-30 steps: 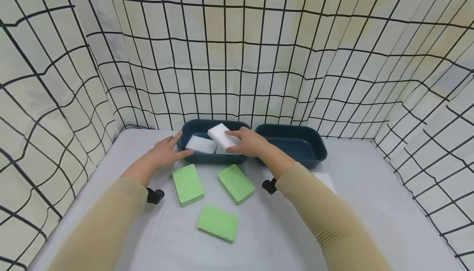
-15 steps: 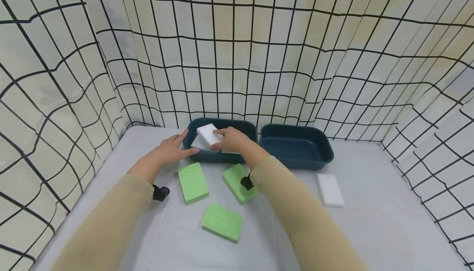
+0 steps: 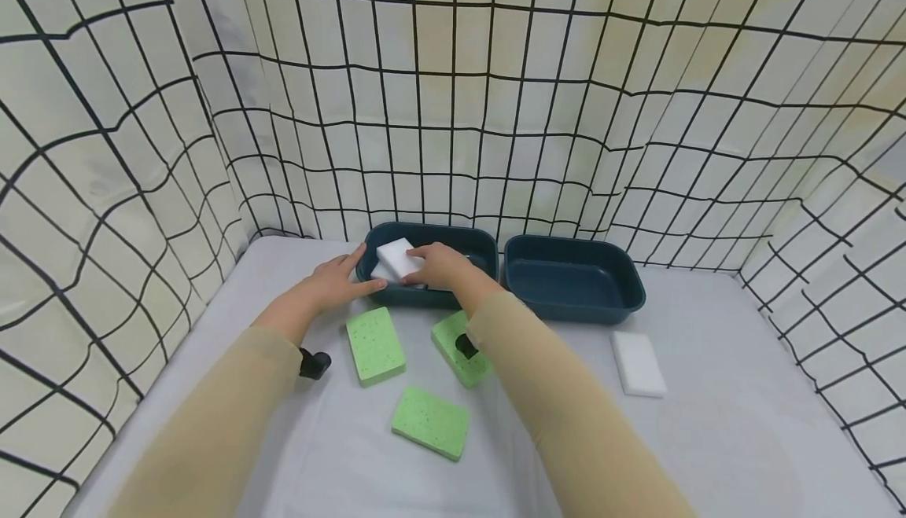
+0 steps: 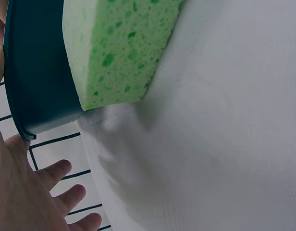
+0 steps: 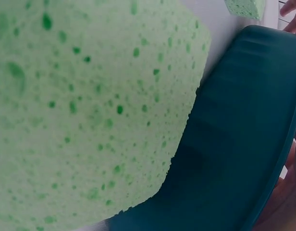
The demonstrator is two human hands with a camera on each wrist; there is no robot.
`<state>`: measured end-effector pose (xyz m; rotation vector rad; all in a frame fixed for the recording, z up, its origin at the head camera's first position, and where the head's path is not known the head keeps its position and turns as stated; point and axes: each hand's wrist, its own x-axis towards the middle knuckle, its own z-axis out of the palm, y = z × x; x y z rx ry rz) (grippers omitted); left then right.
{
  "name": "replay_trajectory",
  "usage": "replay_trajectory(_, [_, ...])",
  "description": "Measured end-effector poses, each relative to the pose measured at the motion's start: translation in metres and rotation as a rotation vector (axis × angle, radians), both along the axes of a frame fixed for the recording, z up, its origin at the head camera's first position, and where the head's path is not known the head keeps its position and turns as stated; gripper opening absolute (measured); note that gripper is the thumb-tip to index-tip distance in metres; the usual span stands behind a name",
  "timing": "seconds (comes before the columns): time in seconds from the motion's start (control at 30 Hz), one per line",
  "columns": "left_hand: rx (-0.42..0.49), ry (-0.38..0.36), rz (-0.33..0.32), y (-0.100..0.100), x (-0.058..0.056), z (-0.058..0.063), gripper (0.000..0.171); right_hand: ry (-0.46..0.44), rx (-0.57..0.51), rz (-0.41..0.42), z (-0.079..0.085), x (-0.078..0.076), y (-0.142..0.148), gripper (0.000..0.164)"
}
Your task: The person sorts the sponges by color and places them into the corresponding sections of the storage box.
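My right hand [image 3: 446, 269] pinches a white sponge block [image 3: 395, 255] inside the left dark blue tub [image 3: 425, 298]. The block lies tilted over another white sponge [image 3: 381, 273], which it partly covers. At the tub's left end, my left hand [image 3: 331, 282] is spread with straight fingers, its thumb along the front rim and its index finger at the end. In the left wrist view, the other fingers [image 4: 71, 197] stick out past the tub wall. The right wrist view shows a green sponge [image 5: 100, 115] close up, hiding part of the tub; the held block is out of sight there.
A second dark blue tub [image 3: 573, 310] stands just right of the first. Several green sponges lie in front, one at left [image 3: 375, 345] and one nearest me [image 3: 432, 422]. Another white sponge [image 3: 638, 365] lies at right. Black wire grid panels [image 3: 453, 133] enclose the back and sides.
My right hand has carried the white block leftward within the tub, over the other white sponge. My left hand stays at the tub's end. The view has shifted slightly.
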<state>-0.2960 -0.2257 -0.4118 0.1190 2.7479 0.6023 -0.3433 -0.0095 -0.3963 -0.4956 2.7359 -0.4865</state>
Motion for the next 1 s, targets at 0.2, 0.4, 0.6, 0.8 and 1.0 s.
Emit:
replay_trajectory(0.2, [0.029,-0.010,0.008,0.001,0.001,-0.001,0.107,-0.040,-0.036,0.012,-0.004,-0.001,-0.003,0.069])
replay_trajectory(0.4, [0.022,-0.013,0.006,0.003,0.003,0.003,0.104,-0.035,-0.048,0.009,-0.003,0.000,-0.003,0.070])
replay_trajectory(0.6, [0.016,-0.007,0.000,0.001,0.002,0.003,0.104,0.005,-0.098,-0.018,-0.001,-0.001,0.001,0.069])
replay_trajectory(0.8, [0.017,-0.009,0.001,0.001,0.002,0.003,0.104,0.048,-0.137,-0.028,0.003,-0.001,0.009,0.070])
replay_trajectory(1.0, [0.028,-0.016,0.009,0.002,0.003,0.004,0.105,0.086,-0.141,-0.033,0.008,0.005,0.024,0.070])
